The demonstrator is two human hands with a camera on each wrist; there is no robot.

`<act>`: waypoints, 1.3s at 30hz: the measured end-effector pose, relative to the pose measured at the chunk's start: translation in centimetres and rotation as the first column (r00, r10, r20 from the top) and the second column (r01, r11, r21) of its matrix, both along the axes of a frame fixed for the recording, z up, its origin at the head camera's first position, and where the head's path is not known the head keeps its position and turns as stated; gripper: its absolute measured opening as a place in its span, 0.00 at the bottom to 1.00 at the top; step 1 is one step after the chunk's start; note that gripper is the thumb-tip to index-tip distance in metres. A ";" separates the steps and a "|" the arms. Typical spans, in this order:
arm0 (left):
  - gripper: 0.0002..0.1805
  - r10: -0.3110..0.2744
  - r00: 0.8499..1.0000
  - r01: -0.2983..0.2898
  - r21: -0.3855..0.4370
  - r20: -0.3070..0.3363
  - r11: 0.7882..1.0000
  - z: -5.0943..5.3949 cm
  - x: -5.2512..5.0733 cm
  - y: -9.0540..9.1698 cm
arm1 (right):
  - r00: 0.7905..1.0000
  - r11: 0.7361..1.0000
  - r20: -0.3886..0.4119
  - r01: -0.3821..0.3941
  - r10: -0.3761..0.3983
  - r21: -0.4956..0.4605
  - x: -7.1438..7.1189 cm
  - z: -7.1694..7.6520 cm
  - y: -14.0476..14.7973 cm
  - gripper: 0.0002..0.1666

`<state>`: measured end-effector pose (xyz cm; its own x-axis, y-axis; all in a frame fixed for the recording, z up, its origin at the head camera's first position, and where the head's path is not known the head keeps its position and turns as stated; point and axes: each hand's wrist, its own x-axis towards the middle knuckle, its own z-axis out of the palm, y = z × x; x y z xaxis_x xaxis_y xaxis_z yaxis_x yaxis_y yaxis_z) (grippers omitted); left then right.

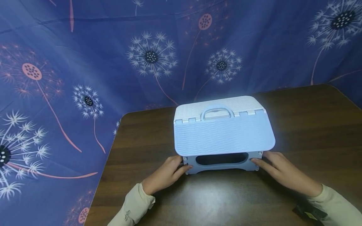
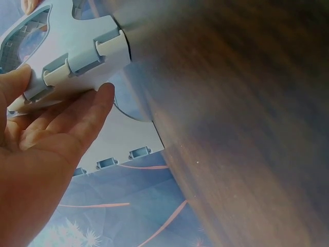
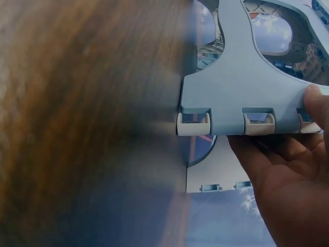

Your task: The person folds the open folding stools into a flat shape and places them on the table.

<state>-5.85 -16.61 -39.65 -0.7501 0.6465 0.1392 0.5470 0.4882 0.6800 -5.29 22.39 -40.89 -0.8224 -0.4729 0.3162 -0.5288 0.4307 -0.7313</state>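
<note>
Fingers and thumbs of your left hand (image 1: 165, 175) and right hand (image 1: 278, 171) pinch the two near corners of the folding stool (image 1: 223, 135), which stands upright on the table (image 1: 135, 141) in the head view; gripping both sides probably braces it evenly. From the left wrist, your thumb touches the front panel (image 2: 85, 25), your fingers against the adjoining side. From the right wrist, you pinch the opposite hinged corner alike, likely because those joints could fold.
</note>
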 end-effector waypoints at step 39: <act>0.09 -0.009 1.000 0.008 0.011 0.022 1.000 -0.2 0.0 -0.1 | 0.998 1.000 0.060 0.018 -0.019 0.013 0.0 0.1 0.1 0.09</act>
<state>-5.85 -16.70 -39.89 -0.7476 0.6515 0.1294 0.5356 0.4762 0.6974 -5.29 22.49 -40.81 -0.8486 -0.4610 0.2595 -0.4755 0.4496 -0.7562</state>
